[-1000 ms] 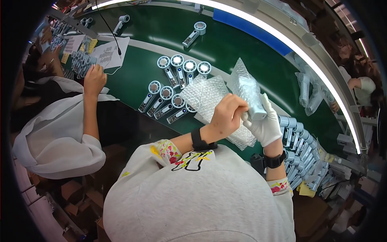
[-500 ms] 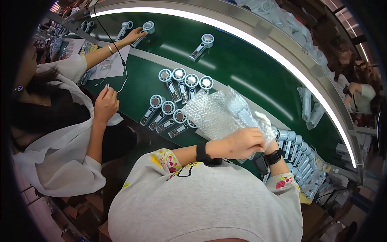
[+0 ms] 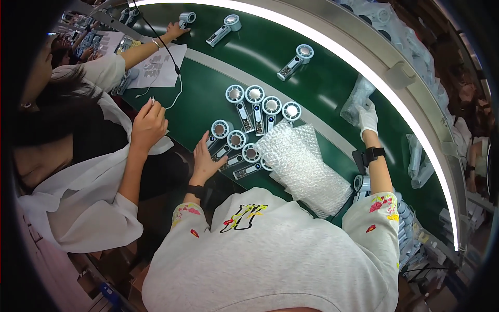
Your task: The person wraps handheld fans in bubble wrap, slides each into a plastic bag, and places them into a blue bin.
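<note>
My left hand is open, fingers spread, at the left end of a group of pale blue handheld fans. Its fingertips are beside the nearest fan handles; whether they touch is hard to tell. My right hand, in a white glove, reaches out over the green belt and grips the near end of a bubble-wrap bag. What lies inside the bag is blurred by the plastic. Empty-looking bubble-wrap bags lie stacked in front of me, covering part of the fans.
To my left a co-worker's hand is by a fan on the belt; the other holds a white cable. Two more fans lie on the belt. Wrapped fans lie at right, under a curved light bar.
My right hand has carried the bubble-wrap bag forward onto the belt. My left hand has let go of it and moved left to the fans. Another fan now lies on the belt.
</note>
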A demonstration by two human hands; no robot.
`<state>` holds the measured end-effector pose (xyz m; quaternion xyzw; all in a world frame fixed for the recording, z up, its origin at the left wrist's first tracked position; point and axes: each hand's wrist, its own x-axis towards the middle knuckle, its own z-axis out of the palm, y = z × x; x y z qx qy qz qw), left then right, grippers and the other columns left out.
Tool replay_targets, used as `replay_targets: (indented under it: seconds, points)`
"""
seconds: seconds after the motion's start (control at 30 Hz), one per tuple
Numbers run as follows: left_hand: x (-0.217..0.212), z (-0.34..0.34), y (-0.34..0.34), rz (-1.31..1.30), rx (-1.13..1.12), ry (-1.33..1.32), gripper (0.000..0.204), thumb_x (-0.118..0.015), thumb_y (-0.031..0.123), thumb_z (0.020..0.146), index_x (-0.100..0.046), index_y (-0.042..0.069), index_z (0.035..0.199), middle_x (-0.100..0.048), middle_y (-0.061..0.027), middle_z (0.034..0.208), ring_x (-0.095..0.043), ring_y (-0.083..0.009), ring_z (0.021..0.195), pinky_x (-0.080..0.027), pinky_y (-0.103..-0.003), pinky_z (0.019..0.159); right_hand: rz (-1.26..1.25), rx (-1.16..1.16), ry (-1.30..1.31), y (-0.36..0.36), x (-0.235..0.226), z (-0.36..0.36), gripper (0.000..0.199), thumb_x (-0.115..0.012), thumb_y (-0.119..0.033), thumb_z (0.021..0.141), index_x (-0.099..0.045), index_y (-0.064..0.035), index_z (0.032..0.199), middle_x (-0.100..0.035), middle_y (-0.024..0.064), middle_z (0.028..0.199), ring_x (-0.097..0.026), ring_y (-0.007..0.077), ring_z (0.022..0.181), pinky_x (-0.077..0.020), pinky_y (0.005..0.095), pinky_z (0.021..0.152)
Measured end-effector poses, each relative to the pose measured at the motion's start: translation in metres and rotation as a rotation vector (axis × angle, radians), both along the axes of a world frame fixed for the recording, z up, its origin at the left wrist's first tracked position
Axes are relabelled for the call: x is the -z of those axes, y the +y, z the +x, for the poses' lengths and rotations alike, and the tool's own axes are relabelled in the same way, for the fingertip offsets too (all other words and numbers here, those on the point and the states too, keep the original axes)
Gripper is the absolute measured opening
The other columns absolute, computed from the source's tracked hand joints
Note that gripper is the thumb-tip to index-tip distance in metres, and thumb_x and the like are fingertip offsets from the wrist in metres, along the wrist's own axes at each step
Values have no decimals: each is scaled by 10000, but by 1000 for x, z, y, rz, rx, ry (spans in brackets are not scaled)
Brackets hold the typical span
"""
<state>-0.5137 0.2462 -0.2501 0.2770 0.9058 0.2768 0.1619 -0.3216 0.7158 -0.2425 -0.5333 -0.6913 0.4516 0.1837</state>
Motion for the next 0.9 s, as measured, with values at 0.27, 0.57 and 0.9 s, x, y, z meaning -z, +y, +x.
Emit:
replay_targets:
  seconds: [0.27,0.57,0.9]
  points:
    - [-2,29,11,-175,133,223,860,-802,401,537,-398,104,1236,-285,-182,1304,-302,-365,1204,-262,-465,996,201,-306,-210,-127,-27,69,505,-664,-223,750,-490,-23,1181,-553,188,1139,-548,322,1013,-420,357,886]
    - [3,21,-11,-195,-76,194,758,-790,455,535,-528,59,1126,-299,-191,1291,-306,-371,1199,-273,-463,989,561,-452,-473,-210,27,92,441,-545,-342,825,-511,-46,1152,-401,221,1293,-372,384,1184,-309,474,962]
    - [1,-143,68,-240,-416,300,874,-749,580,528,-521,48,1183,-294,-208,1328,-296,-376,1217,-253,-473,1005,606,-436,-518,-213,20,90,346,-534,-307,830,-538,-54,1067,-423,209,1263,-396,366,1149,-316,471,927]
